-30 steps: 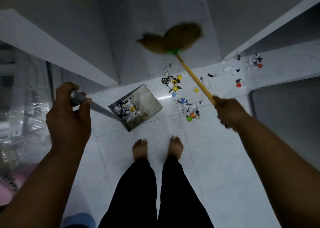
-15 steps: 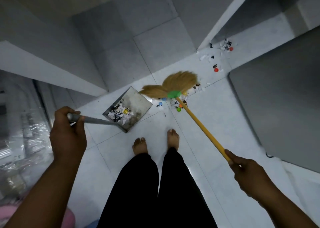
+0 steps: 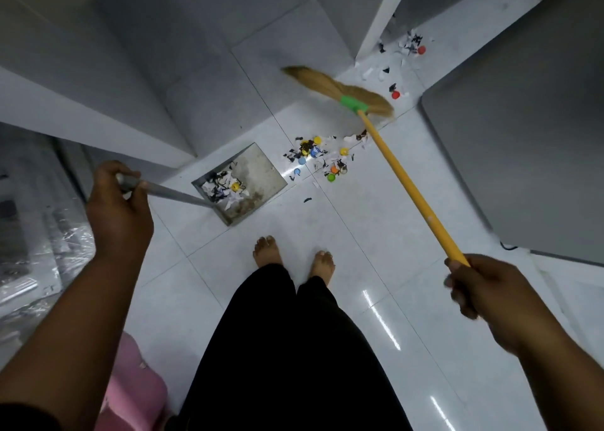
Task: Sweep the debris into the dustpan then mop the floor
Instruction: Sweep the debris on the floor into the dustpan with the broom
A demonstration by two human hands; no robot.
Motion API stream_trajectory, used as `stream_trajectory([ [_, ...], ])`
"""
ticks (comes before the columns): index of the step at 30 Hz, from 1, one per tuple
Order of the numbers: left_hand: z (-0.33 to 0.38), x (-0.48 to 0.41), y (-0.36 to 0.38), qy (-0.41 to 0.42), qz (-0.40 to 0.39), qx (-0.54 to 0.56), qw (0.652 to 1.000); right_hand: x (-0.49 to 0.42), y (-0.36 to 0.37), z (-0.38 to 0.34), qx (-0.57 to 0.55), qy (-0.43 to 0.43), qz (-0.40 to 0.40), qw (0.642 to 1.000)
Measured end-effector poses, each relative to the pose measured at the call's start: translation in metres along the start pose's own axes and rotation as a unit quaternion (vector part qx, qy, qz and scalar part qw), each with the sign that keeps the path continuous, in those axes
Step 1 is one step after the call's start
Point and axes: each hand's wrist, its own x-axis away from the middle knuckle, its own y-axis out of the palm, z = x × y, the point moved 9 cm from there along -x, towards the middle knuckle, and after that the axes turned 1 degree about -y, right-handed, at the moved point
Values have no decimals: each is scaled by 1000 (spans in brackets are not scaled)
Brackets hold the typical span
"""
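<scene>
Right, looking down from the head camera: the left hand (image 3: 117, 214) has its fingers wrapped round the grey handle of the dustpan (image 3: 261, 165). The pan sits on the white tiled floor (image 3: 359, 234) with its open mouth facing the mess. Some of the job is banked: shredded paper and a yellow cap (image 3: 234, 187) lie heaped at the back of the pan. Just off the pan's lip a loose pile of debris (image 3: 322, 157), paper scraps and coloured bottle caps, waits on the tiles, close but not in. The right hand (image 3: 483, 286) grips the end of the yellow broom (image 3: 408, 185), fingers curled tight round the stick. Its straw head (image 3: 327, 85) is a blur beyond that pile, and whether it touches the floor I cannot tell. Further off, by the white corner post, a second scatter (image 3: 402, 54) with two red caps lies well apart from the pan, untouched. So by my reckoning the sweeping is partly done with two patches left, and the mopping is not begun, with no mop anywhere in view.
</scene>
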Motion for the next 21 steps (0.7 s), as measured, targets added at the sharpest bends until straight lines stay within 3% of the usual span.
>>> stream_trajectory([
  [9,38,-9,30,72,-39,2,997,-57,10,13,40,-29,20,999],
  [14,57,-16,43,97,-39,-23,994,-36,44,31,23,-12,-58,998],
  [21,71,-24,55,126,-36,-56,990,15,78,26,85,-64,-165,981],
])
